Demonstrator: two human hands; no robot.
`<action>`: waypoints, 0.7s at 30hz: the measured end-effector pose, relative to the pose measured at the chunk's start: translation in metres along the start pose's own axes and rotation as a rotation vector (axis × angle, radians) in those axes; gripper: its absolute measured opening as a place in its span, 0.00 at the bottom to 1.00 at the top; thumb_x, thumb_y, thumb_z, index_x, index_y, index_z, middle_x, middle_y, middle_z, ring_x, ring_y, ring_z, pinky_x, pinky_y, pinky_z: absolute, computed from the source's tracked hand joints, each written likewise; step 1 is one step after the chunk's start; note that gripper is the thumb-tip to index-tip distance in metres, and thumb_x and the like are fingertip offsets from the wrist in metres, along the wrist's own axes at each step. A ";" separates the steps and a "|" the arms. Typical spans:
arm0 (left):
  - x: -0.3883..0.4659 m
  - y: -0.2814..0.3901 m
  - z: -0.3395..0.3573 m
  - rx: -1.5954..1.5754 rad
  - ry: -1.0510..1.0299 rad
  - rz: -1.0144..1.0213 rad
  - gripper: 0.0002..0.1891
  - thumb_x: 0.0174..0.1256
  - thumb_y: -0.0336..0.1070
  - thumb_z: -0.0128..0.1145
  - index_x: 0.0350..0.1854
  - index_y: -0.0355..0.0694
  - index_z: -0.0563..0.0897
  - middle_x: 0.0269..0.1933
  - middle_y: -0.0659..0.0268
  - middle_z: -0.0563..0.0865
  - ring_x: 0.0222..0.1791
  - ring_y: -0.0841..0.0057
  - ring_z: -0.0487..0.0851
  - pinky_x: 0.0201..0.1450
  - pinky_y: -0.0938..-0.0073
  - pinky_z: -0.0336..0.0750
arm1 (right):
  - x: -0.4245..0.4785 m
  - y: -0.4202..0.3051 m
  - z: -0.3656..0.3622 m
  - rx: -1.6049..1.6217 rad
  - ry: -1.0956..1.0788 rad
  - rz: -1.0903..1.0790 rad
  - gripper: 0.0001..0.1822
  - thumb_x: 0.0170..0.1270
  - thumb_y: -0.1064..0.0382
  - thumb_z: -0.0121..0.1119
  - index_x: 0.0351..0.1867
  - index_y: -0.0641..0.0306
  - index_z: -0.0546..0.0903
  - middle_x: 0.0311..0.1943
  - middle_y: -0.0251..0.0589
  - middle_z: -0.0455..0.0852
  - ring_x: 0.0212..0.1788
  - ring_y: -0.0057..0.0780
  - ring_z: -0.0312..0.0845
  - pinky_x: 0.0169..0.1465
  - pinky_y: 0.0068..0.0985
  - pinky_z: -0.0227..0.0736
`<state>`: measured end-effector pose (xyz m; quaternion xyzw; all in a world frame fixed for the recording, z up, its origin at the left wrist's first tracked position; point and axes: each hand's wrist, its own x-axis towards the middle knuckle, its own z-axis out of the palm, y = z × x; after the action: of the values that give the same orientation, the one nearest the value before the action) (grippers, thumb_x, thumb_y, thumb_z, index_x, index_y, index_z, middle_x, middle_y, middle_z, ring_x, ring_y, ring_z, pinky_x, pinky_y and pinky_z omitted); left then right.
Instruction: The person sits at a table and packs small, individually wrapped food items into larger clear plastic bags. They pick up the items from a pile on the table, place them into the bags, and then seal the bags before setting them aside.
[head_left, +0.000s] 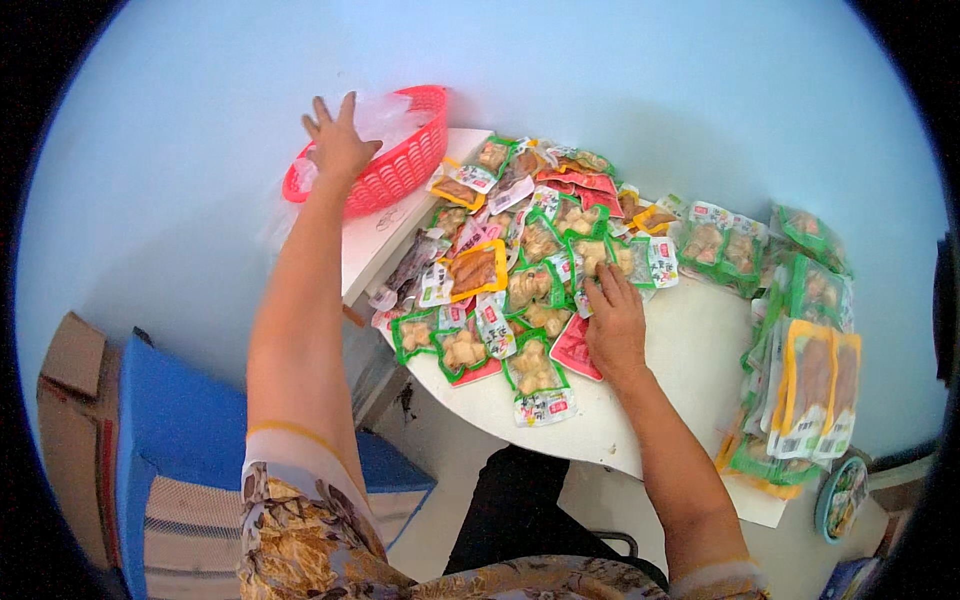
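With fingers spread and nothing in them, my left hand (339, 142) is over a pink plastic basket (401, 169). Clear plastic bags (382, 116) lie inside that basket. My right hand (616, 326) rests on a pile of sealed snack packets, its fingertips touching a green-edged packet (592, 255); whether it grips the packet cannot be told. Around it lie more green-edged packets of pale pieces (534, 367), a yellow-edged packet of brown food (476, 271) and a red packet (576, 349) beside the wrist.
Stacked yellow-edged packets (814, 382) and green-edged packets (724, 244) line the right side of the white table (694, 337). Below its right edge is a blue-rimmed container (829, 502) with packets. A blue box (180, 420) and cardboard boxes (71, 405) stand at lower left.
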<state>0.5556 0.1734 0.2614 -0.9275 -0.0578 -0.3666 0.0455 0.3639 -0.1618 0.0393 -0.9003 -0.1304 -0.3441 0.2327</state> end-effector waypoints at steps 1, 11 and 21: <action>0.007 0.000 0.005 -0.008 -0.054 -0.024 0.48 0.49 0.62 0.70 0.74 0.51 0.66 0.74 0.36 0.56 0.77 0.41 0.49 0.70 0.37 0.56 | 0.000 0.000 0.000 -0.005 -0.001 -0.004 0.20 0.54 0.72 0.56 0.52 0.68 0.79 0.62 0.53 0.75 0.68 0.50 0.66 0.67 0.49 0.62; 0.053 -0.022 0.048 0.044 -0.547 -0.115 0.42 0.42 0.62 0.72 0.56 0.33 0.82 0.60 0.42 0.79 0.65 0.48 0.73 0.63 0.47 0.70 | 0.001 -0.001 -0.004 -0.023 -0.041 0.008 0.21 0.54 0.71 0.57 0.53 0.69 0.79 0.63 0.54 0.74 0.69 0.50 0.65 0.67 0.50 0.61; 0.064 -0.049 0.042 -0.209 0.306 -0.279 0.18 0.45 0.43 0.67 0.34 0.33 0.87 0.38 0.48 0.88 0.40 0.51 0.87 0.48 0.59 0.79 | 0.003 -0.001 -0.003 -0.032 -0.049 0.014 0.20 0.55 0.70 0.58 0.52 0.68 0.80 0.63 0.53 0.74 0.70 0.49 0.64 0.68 0.49 0.61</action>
<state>0.6235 0.2320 0.2767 -0.8438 -0.1399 -0.5096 -0.0938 0.3638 -0.1623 0.0437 -0.9130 -0.1242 -0.3220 0.2177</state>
